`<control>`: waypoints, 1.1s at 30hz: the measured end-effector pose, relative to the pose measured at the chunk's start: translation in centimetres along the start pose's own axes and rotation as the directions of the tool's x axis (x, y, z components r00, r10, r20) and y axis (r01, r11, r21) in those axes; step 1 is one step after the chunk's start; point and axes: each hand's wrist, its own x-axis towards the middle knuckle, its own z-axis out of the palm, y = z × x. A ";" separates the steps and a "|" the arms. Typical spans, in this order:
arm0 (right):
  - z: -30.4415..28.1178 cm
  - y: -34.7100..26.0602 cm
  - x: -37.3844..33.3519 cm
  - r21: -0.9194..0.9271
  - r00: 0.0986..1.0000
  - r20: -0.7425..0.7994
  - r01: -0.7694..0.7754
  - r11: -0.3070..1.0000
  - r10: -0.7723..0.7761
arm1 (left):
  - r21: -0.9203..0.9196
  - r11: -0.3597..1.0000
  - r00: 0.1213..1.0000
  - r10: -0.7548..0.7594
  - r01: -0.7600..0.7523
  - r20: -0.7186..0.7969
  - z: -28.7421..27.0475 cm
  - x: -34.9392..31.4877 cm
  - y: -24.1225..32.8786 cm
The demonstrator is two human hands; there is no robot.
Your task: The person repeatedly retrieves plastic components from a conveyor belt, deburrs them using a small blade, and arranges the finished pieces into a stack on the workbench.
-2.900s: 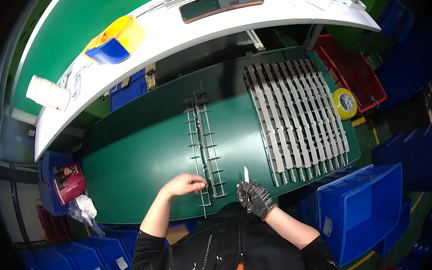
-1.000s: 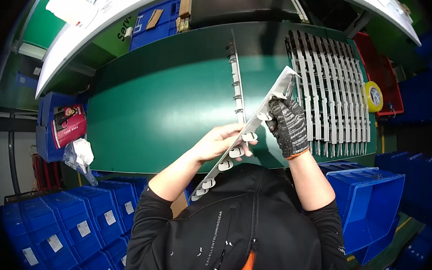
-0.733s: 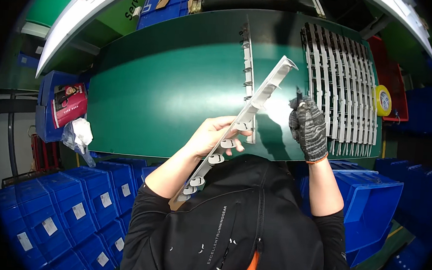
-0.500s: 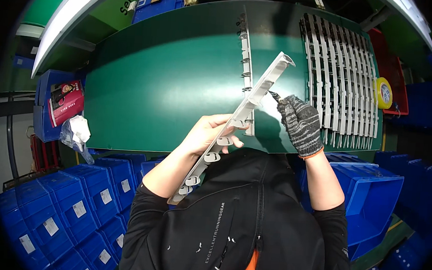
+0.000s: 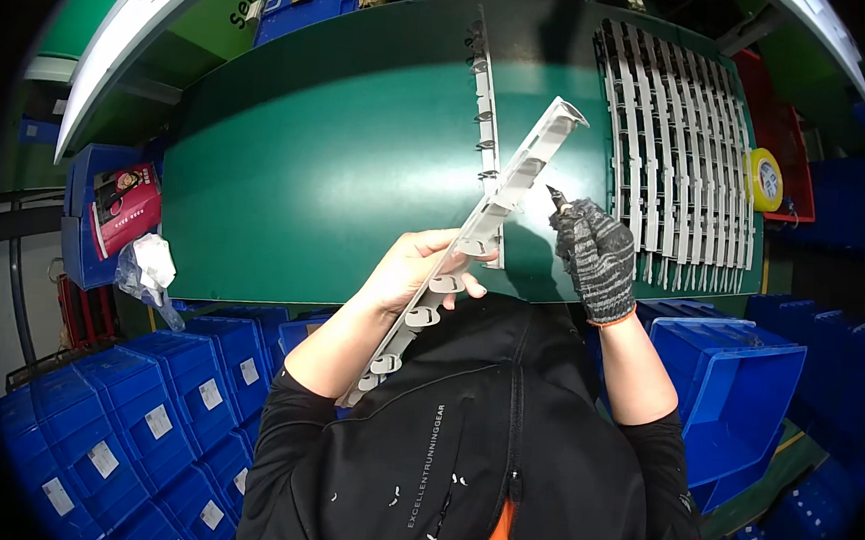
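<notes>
My bare left hand (image 5: pixel 420 272) is closed round a long light-grey plastic strip (image 5: pixel 528 171), which slants from my chest up to the right over the table. Rounded tabs line the lower half of the strip. In a grey knitted glove with an orange cuff, my right hand (image 5: pixel 596 261) grips a small dark pointed tool (image 5: pixel 557 194). The tool's tip stands just right of the strip, apart from it; its handle is hidden in the fist. Behind the held strip, a second grey strip (image 5: pixel 485 103) lies lengthwise on the green table (image 5: pixel 308 181).
Several similar strips (image 5: pixel 676 157) lie in a row at the table's right, with a yellow tape roll (image 5: pixel 764 180) and a red bin (image 5: pixel 799 165) beyond. Blue crates (image 5: pixel 169 382) stack at lower left; an open blue crate (image 5: pixel 744 402) stands at right. A pink package (image 5: pixel 126 210) sits at left.
My right hand has moved slightly away from the strip, and the tool's tip has drawn back from its edge. My left hand keeps the strip at nearly the same slant.
</notes>
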 end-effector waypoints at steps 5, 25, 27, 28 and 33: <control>0.2 1.3 -0.9 -0.209 0.983 0.058 0.182 0.961 -0.173 | -0.009 1.000 1.000 -0.011 0.011 -0.029 0.1 0.3 0.2; 1.0 0.2 0.0 -0.406 0.963 0.062 0.263 0.875 -0.261 | -0.009 1.000 0.999 0.020 -0.020 -0.025 0.0 0.4 0.3; 0.8 0.7 -0.2 -0.019 0.997 0.065 0.041 0.999 -0.040 | -0.082 0.997 1.000 -0.009 0.008 -0.013 0.0 0.4 0.3; 0.6 1.1 -0.4 0.150 0.975 0.141 -0.190 0.970 0.169 | -0.081 0.997 1.000 -0.002 0.001 -0.015 -0.1 0.4 0.2; 2.8 3.0 1.0 0.794 0.886 0.444 -0.457 0.400 0.132 | -0.159 0.977 0.983 -0.121 0.143 0.139 0.9 1.5 -0.2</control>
